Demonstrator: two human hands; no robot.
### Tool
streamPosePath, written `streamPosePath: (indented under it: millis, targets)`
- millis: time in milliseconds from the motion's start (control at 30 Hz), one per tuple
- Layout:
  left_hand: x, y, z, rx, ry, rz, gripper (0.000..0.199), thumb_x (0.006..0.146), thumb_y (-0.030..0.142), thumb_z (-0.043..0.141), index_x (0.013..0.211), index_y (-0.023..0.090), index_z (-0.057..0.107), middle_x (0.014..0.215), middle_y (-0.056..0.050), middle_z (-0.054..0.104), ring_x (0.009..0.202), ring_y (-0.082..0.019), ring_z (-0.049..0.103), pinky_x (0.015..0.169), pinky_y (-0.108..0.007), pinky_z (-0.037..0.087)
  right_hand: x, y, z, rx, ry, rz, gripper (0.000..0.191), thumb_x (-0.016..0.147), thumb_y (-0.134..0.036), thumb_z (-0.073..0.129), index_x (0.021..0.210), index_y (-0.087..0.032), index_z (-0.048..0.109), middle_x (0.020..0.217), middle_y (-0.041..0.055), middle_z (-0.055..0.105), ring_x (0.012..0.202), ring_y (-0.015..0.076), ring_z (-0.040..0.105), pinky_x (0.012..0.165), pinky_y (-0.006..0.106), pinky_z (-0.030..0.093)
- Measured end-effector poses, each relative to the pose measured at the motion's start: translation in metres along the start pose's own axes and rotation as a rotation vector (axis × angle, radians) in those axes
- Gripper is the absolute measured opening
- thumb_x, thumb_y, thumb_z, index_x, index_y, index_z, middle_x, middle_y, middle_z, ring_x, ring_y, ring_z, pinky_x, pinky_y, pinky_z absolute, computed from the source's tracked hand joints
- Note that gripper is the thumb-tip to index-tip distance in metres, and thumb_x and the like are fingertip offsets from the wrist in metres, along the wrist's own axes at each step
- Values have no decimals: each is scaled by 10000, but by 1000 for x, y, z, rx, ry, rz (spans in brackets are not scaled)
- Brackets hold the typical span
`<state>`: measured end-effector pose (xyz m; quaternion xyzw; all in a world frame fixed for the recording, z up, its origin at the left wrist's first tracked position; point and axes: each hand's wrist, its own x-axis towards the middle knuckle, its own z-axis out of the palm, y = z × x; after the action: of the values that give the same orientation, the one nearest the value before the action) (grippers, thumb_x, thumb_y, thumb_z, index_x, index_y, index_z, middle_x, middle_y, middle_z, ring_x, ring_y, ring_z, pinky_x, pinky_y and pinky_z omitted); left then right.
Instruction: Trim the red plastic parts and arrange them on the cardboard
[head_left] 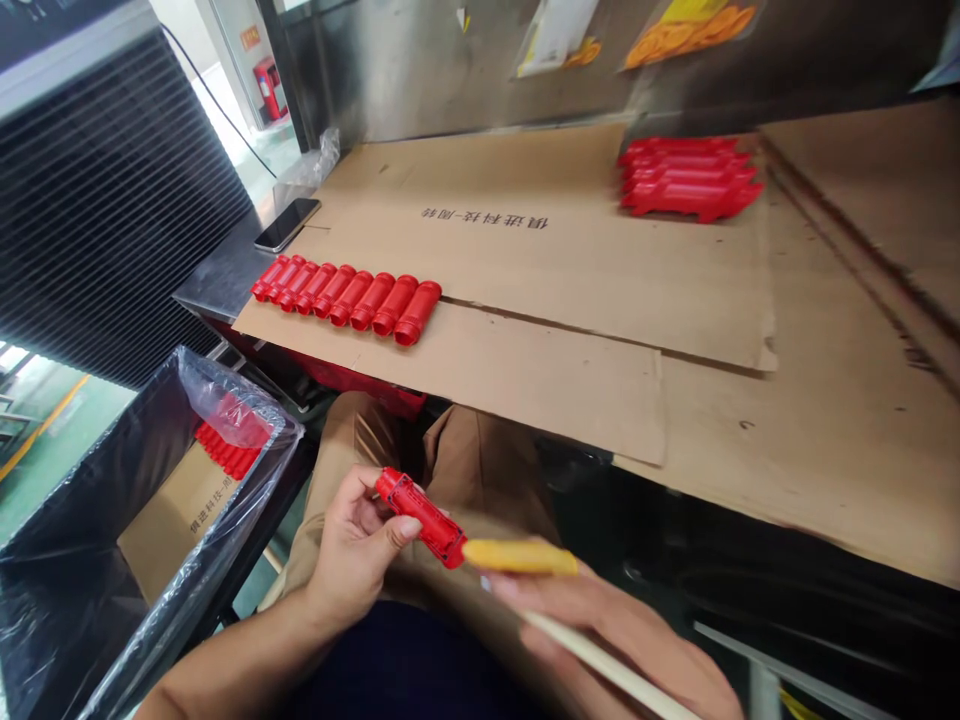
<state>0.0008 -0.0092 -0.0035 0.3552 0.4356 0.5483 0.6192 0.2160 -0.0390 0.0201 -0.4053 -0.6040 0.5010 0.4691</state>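
Note:
Above my lap, my left hand [364, 545] grips a red plastic tube-shaped part [421, 518] between thumb and fingers. The part lies slanted, with dark slots or edges along its upper side. My right hand [600, 610], smeared by motion, is closed around a slim tool with a pale handle [600, 660]. A yellow sleeve [520, 557] covers what looks like its index finger, and the sleeve's tip meets the lower right end of the red part. The tool's working end is too blurred to make out.
A row of red tubes [345, 295] and a stack of red parts [686, 180] lie on the cardboard-covered table [562, 370]. A phone [288, 224] rests at its left edge. Lower left, a plastic-lined bin [67, 540] holds cardboard and more red parts [229, 440].

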Motion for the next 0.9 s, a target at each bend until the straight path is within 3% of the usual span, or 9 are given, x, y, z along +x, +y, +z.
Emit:
streamPosePath:
  millis: [100,233,600,900]
  targets:
    - [-2,1,4,10,3,4,334,780,367,903,923,195,655,918,-16,669,856,-162,631,829,-305,508,13,2,12,-323,152,-236,378,920,-52,666,1210,-277,754,1117,53,806,1032,209,770,931,299,634]
    - [-4,5,9,4,-46,-10,312,765,363,913,878,189,680,918,-27,661,864,-165,606,825,-297,488,22,8,26,-351,112,-401,457,906,19,634,1302,-196,707,1202,107,772,1132,257,734,908,376,656]
    - [-2,3,11,-11,-72,22,269,781,328,904,861,184,691,913,-26,652,857,-157,596,805,-282,465,21,16,26,-354,106,-423,460,903,31,629,1303,-187,695,1164,104,768,1100,241,730,878,357,656]
    - [-1,5,10,34,-69,34,286,778,358,901,852,182,687,913,-38,638,855,-171,594,802,-295,475,24,8,29,-343,116,-405,388,922,-1,615,1241,-202,709,1069,111,780,1032,264,754,808,387,668]
